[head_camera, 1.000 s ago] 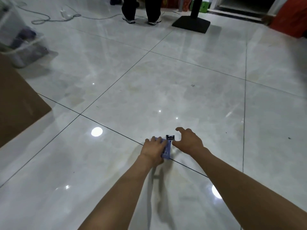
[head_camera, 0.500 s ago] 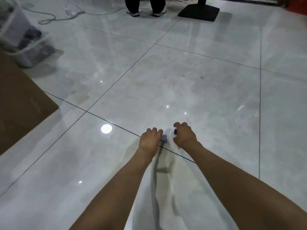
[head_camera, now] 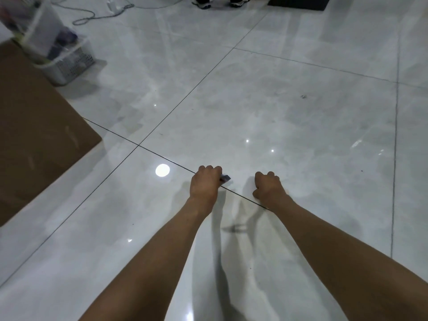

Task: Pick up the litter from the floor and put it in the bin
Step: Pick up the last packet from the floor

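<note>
I am holding both my arms out over the shiny grey floor point(head_camera: 278, 107). My left hand point(head_camera: 205, 185) is curled tight, and its fingers point(head_camera: 209, 169) are gripping a small blue wrapper point(head_camera: 225, 178). One corner of the wrapper is poking out on the right side of my fist. My right hand point(head_camera: 268, 186) is just beside it, a little apart, and it is balled up too. I cannot tell if anything is inside it, because my knuckles are hiding it.

A thin dark line between the floor tiles is running under both my hands. A round white light spot point(head_camera: 162, 170) is shining on the floor near my left hand.

On my left, a big brown cardboard sheet point(head_camera: 34, 126) is lying flat. Behind it, a white basket point(head_camera: 69, 66) with little holes is sitting on the floor with some things in it. A grey cable point(head_camera: 97, 16) is curling across the floor far away. At the very top, someone's two shoes point(head_camera: 220, 2) are standing next to a black base point(head_camera: 298, 3). A tiny dark speck point(head_camera: 303, 96) is lying on the floor, well apart from my hands.
</note>
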Demonstrator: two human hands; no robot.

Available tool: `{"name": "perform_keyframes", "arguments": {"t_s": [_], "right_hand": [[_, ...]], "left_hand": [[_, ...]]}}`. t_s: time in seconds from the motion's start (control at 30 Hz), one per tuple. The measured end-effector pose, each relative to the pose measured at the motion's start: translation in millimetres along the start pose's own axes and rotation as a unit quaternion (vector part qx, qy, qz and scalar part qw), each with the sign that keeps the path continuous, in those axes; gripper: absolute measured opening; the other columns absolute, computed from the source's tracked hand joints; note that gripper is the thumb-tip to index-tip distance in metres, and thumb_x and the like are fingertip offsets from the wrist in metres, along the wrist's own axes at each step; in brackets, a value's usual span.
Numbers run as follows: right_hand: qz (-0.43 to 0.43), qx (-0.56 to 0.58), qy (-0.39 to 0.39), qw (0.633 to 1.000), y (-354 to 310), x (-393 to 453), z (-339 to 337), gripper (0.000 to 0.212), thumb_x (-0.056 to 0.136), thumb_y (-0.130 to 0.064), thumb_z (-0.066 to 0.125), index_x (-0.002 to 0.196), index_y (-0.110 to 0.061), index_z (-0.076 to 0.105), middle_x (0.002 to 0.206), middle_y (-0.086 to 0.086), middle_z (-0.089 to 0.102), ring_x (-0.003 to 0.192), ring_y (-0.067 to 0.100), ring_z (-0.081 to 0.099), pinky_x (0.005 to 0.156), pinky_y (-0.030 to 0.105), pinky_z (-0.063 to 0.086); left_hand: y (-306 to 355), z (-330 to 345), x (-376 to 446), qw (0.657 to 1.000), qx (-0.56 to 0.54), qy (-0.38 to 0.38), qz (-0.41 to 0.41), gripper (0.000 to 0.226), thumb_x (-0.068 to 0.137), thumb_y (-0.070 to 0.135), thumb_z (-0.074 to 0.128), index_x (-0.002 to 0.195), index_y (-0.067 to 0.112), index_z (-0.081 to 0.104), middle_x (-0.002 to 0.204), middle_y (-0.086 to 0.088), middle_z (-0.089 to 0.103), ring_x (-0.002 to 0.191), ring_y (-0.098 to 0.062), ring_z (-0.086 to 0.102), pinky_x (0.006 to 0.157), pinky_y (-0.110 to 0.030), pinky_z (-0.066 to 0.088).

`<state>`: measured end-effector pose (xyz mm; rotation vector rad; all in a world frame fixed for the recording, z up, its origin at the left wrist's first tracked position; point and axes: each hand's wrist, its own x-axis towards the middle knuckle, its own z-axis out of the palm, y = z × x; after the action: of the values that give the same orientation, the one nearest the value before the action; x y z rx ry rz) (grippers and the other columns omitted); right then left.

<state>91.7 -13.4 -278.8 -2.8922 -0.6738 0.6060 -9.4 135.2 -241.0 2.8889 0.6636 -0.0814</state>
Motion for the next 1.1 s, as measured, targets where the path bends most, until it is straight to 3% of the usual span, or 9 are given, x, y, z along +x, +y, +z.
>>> {"name": "perform_keyframes", "arguments": {"t_s": [0.1,0.2,0.3,0.4,0.5,0.7,0.8,1.1], "right_hand": [[-0.009,-0.03,0.012,0.999,-7.7,-16.5,11.5,0.029,0.085,-0.002,0.058,0.114,-0.004,0.052,0.12,0.019,0.047,0.104,0.033,0.055,0.081,0.031,0.045],[-0.053,-0.03,0.104,0.993,-13.7,-26.3,16.2,0.033,0.066,0.0,0.076,0.095,0.0,0.059,0.1,0.021,0.056,0.079,0.032,0.065,0.064,0.028,0.049],[-0.008,0.123,0.049,0.991,-17.8,-42.4,3.9,0.02,0.087,-0.004,0.058,0.107,-0.002,0.057,0.112,0.018,0.052,0.094,0.032,0.059,0.07,0.027,0.039],[0.015,0.248,0.085,0.965,-27.8,-67.2,-22.2,0.019,0.087,-0.007,0.059,0.106,-0.006,0.062,0.11,0.014,0.054,0.094,0.028,0.059,0.07,0.026,0.036],[-0.02,0.268,0.111,0.957,-45.7,-104.9,-64.5,0.018,0.087,-0.007,0.057,0.104,-0.009,0.062,0.105,0.01,0.058,0.092,0.025,0.06,0.073,0.029,0.043],[-0.051,0.237,0.121,0.963,-101.0,-182.8,-180.3,0.02,0.091,-0.012,0.054,0.111,-0.011,0.057,0.108,0.007,0.057,0.096,0.026,0.058,0.082,0.04,0.048],[-0.083,0.235,0.112,0.962,-140.9,-223.4,-243.4,0.023,0.091,-0.011,0.053,0.113,-0.011,0.056,0.108,0.008,0.057,0.096,0.026,0.058,0.078,0.037,0.047],[-0.175,0.183,0.047,0.966,-265.2,-334.5,-407.9,0.027,0.093,-0.022,0.056,0.118,-0.014,0.054,0.106,0.004,0.061,0.094,0.022,0.058,0.075,0.033,0.045]], "left_hand": [[-2.8,6.9,-3.0,1.0,0.002,0.001,-0.012,0.013,0.096,0.022,0.052,0.103,0.012,0.056,0.098,-0.008,0.06,0.099,-0.027,0.051,0.063,-0.032,0.034],[-2.3,4.5,-6.3,1.0,-0.007,0.005,-0.022,0.015,0.096,0.023,0.05,0.102,0.01,0.055,0.099,-0.009,0.06,0.101,-0.028,0.05,0.063,-0.032,0.033],[-0.3,-10.2,-17.6,0.998,-0.038,-0.002,-0.045,0.018,0.097,0.025,0.05,0.102,0.008,0.055,0.099,-0.01,0.06,0.101,-0.028,0.051,0.063,-0.032,0.035],[6.8,-41.0,-39.8,0.997,-0.059,-0.004,-0.058,0.015,0.096,0.024,0.05,0.095,0.01,0.053,0.095,-0.01,0.059,0.098,-0.028,0.051,0.063,-0.032,0.035],[11.9,-85.1,-64.5,0.994,-0.087,-0.007,-0.065,0.016,0.096,0.026,0.051,0.089,0.011,0.049,0.094,-0.01,0.058,0.098,-0.028,0.049,0.063,-0.032,0.034],[0.5,-209.8,-121.8,0.994,-0.085,0.013,-0.061,0.014,0.097,0.022,0.052,0.104,0.01,0.052,0.105,-0.006,0.059,0.102,-0.025,0.048,0.063,-0.033,0.04],[-11.4,-292.6,-150.3,0.995,-0.066,0.022,-0.075,0.015,0.099,0.02,0.048,0.109,0.009,0.051,0.106,-0.007,0.056,0.104,-0.026,0.046,0.064,-0.032,0.033],[-73.2,-497.3,-243.7,0.982,-0.096,0.038,-0.156,0.013,0.092,0.008,0.055,0.105,0.008,0.058,0.102,-0.008,0.059,0.102,-0.028,0.051,0.065,-0.034,0.037]]}}
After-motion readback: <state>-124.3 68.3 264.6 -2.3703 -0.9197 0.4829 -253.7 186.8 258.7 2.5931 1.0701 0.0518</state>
